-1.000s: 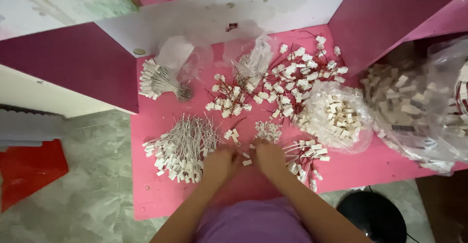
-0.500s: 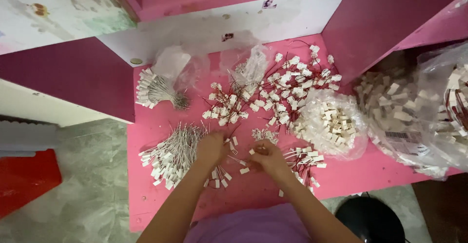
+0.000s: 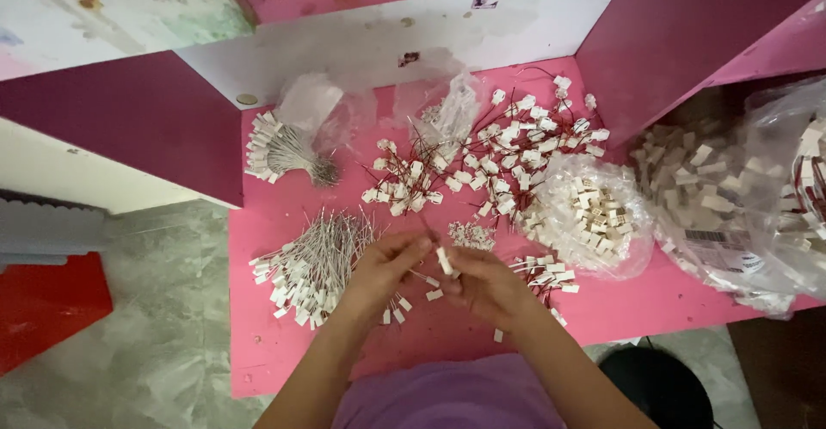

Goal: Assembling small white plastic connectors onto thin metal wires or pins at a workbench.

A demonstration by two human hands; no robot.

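My left hand (image 3: 383, 267) and my right hand (image 3: 483, 283) meet over the near middle of a pink table (image 3: 267, 351). Between their fingertips they pinch one small white connector (image 3: 444, 259) with a thin wire running up from it. Loose white connectors (image 3: 397, 307) lie on the table just under the hands. A fan of wired connectors (image 3: 308, 261) lies directly left of my left hand. A small heap of tiny white parts (image 3: 471, 235) sits just beyond the hands.
Red-wired connectors (image 3: 508, 149) spread across the back middle. A tied bundle (image 3: 280, 149) lies back left beside crumpled clear bags (image 3: 314, 106). An open bag of white housings (image 3: 594, 214) sits right. Larger bags (image 3: 731, 197) fill the right side. A dark round object (image 3: 658, 386) stands below the table edge.
Both hands have lifted slightly from the table and drawn together on one connector. The view has shifted a little, and the piles lie as before.
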